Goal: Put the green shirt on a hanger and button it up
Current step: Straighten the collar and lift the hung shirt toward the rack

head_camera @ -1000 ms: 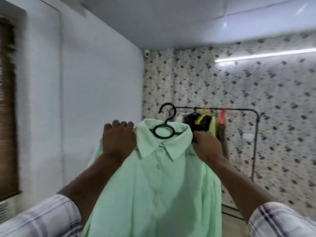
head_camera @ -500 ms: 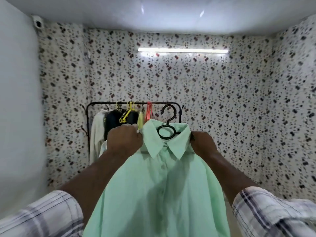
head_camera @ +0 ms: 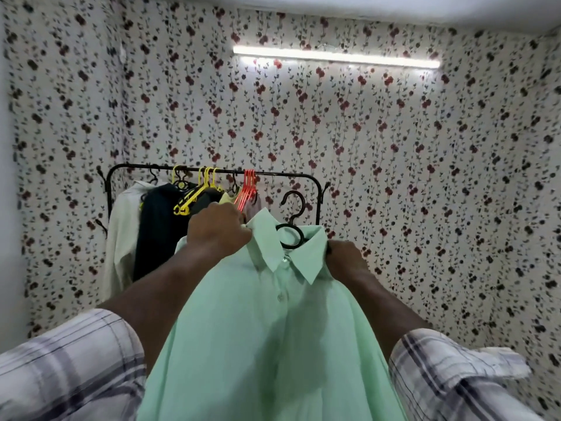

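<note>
head view is showing the green shirt [head_camera: 273,344] being held up at chest height in front of a clothes rack [head_camera: 212,171], already draped over a black hanger [head_camera: 293,229] whose hook is poking out above the collar. the left hand [head_camera: 217,230] is clamping the shirt's left shoulder by the collar, and the right hand [head_camera: 346,262] is gripping the right shoulder, fingers closed on cloth and probably on the hanger arm beneath, though that part is hidden. holding both shoulders is keeping the hanger level and the placket hanging flat toward the person, which is likely why the grip is so wide. the top buttons [head_camera: 285,259] are looking fastened; the lower ones i cannot tell, since the hem is running out of frame. the hook is pointing toward the rail, near the orange hangers [head_camera: 249,192], so the shirt seems ready to be hung in the free stretch at the rail's right end.
</note>
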